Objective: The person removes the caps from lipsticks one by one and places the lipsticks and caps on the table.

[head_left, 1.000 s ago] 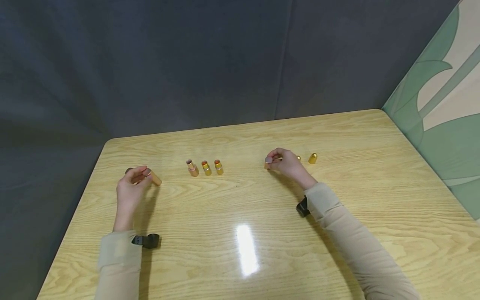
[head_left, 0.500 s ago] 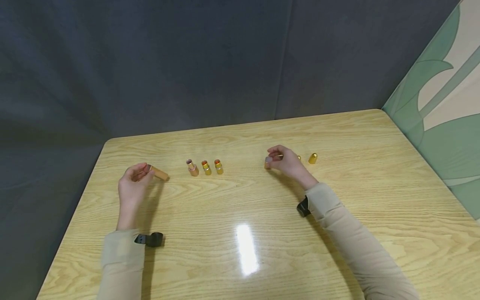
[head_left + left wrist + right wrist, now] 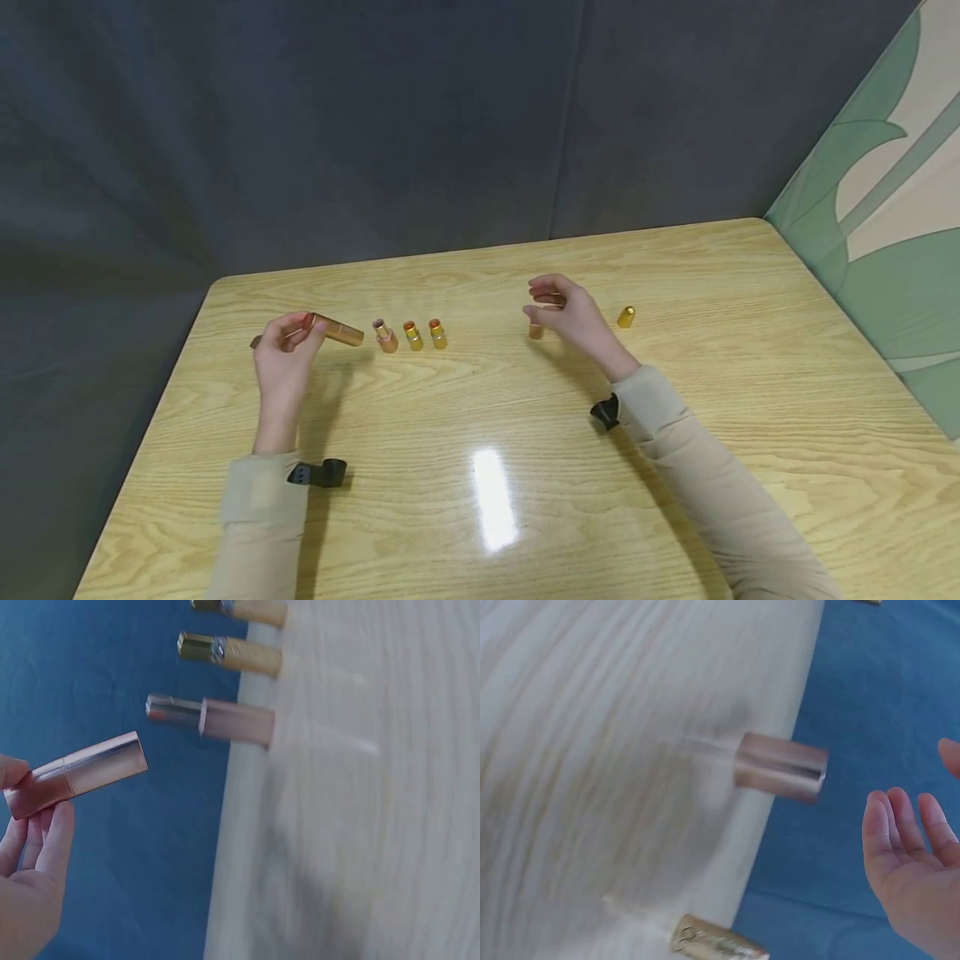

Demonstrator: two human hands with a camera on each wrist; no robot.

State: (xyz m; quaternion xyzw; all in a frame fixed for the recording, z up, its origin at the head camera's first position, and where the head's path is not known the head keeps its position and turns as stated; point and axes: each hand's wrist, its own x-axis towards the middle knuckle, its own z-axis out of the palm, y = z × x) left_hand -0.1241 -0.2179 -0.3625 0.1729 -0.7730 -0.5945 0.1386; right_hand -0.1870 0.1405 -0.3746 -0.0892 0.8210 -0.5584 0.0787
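My left hand [image 3: 283, 354] pinches a capped rose-gold lipstick [image 3: 79, 774] by one end between thumb and fingers. It is held above the table, tilted, with its other end pointing right. Just right of it stand three uncapped lipsticks in a row: a rose-gold lipstick [image 3: 386, 338] and two gold lipsticks [image 3: 413, 337]. My right hand [image 3: 577, 318] is over a small rose-gold cap [image 3: 780, 766] that stands on the table. Its fingers are spread apart from the thumb with nothing between them, and it partly covers the cap in the head view.
A gold cap [image 3: 626, 317] stands right of my right hand. Behind my left hand, the end of a dark-tipped tube [image 3: 256, 342] shows. The wooden table [image 3: 420, 433] ends at a dark curtain [image 3: 405, 133] at the back; a leaf-patterned panel [image 3: 892, 192] is at the right.
My left hand has lifted the capped lipstick and carried it right, swinging it toward level. My right hand has let go of the rose-gold cap, opened its fingers and risen slightly.
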